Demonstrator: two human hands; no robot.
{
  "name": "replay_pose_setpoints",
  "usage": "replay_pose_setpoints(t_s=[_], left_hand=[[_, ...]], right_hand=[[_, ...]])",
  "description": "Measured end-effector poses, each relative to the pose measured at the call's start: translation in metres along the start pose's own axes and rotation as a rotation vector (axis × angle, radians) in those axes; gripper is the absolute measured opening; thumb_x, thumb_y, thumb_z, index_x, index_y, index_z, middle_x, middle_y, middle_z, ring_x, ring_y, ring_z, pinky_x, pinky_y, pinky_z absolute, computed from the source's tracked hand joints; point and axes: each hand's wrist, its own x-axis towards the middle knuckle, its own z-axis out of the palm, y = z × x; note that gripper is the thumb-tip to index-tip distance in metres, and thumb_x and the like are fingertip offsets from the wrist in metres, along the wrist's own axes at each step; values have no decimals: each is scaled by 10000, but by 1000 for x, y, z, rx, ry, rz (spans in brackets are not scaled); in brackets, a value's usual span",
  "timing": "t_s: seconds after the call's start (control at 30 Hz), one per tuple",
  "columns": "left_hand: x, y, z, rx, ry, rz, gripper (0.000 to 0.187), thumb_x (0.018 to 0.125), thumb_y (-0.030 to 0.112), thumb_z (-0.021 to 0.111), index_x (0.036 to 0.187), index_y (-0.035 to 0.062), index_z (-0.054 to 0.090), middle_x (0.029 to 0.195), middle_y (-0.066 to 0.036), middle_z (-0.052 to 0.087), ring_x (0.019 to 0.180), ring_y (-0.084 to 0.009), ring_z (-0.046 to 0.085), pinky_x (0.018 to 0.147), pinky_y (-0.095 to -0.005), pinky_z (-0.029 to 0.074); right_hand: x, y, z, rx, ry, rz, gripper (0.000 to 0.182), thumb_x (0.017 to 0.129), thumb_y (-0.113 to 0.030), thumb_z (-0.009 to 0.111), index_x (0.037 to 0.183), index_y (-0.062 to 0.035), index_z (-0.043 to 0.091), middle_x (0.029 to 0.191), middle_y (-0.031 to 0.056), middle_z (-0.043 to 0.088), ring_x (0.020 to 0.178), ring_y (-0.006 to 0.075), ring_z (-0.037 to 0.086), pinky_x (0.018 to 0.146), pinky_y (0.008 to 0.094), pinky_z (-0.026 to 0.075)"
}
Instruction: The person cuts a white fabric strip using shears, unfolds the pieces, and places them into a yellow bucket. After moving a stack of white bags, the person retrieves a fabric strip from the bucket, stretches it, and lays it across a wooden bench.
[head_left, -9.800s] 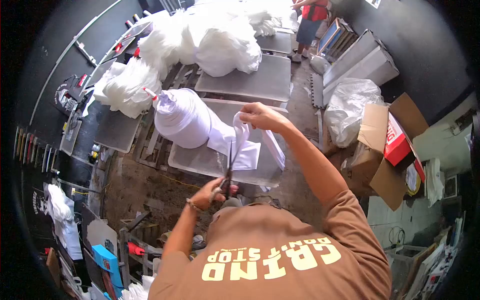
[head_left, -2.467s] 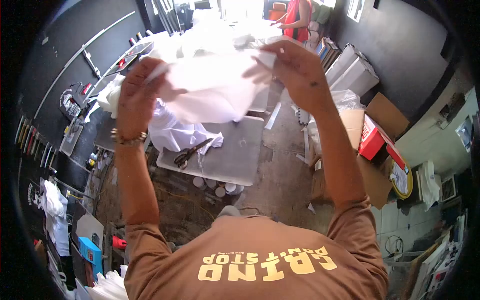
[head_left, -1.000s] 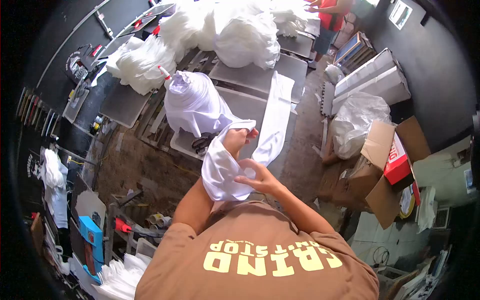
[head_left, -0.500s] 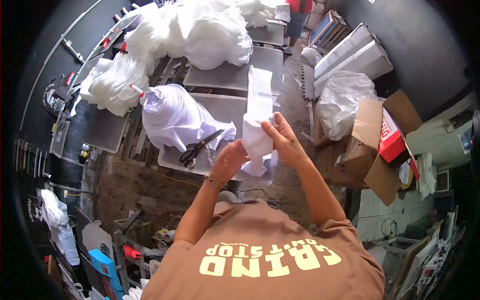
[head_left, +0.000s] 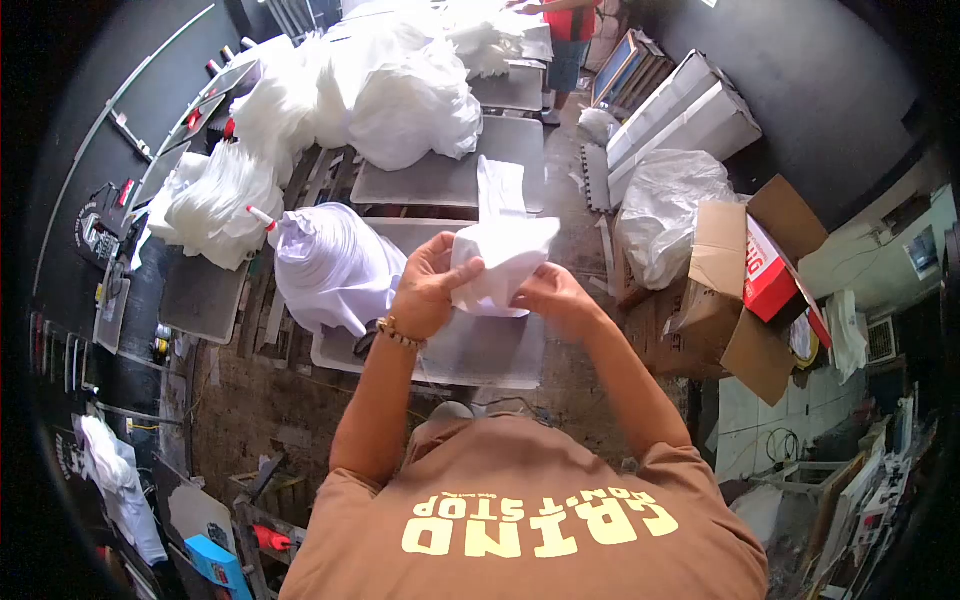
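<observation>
Both hands hold a white fabric piece (head_left: pixel 505 250) up over a grey board (head_left: pixel 480 355). My left hand (head_left: pixel 428 285) grips its left side, thumb on top. My right hand (head_left: pixel 553 293) pinches the lower right edge. Just beyond lies a folded white strip of fabric (head_left: pixel 501 188); whether it joins the held piece is hidden. To the left of my left hand stands a cone-shaped pile of white fabric (head_left: pixel 330 260), a white and red marker-like stick (head_left: pixel 262 217) beside its top. Scissors (head_left: pixel 366 343) show only in part behind my left wrist.
Large heaps of white fabric (head_left: pixel 410 105) cover the boards ahead and left. On the right are an open cardboard box (head_left: pixel 718 250) with a red box (head_left: pixel 770 270), a clear plastic bag (head_left: pixel 670 215) and long white boxes (head_left: pixel 690 110). Another person (head_left: pixel 570 40) stands at the far end.
The fabric between my hands has been spread wider and raised. My left hand has moved up and forward, now covering most of the scissors. More of the other person shows.
</observation>
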Motion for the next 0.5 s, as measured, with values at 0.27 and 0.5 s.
replay_pose_setpoints(t_s=[0.27, 0.5], left_hand=[[39, 97, 36, 411, -16, 408, 751, 798, -80, 657, 1449, 14, 295, 1066, -182, 654, 956, -185, 651, 803, -318, 558], [61, 170, 64, 552, -9, 707, 696, 849, 98, 717, 1419, 63, 319, 988, -210, 677, 846, -198, 684, 705, -314, 581]], right_hand=[[33, -139, 69, -670, -15, -491, 345, 872, -151, 705, 1112, 51, 562, 953, 113, 679, 824, 150, 676, 677, 269, 567], [52, -219, 99, -826, 91, -604, 302, 930, -277, 623, 1128, -59, 557, 909, 139, 710, 722, 164, 695, 545, 262, 559]])
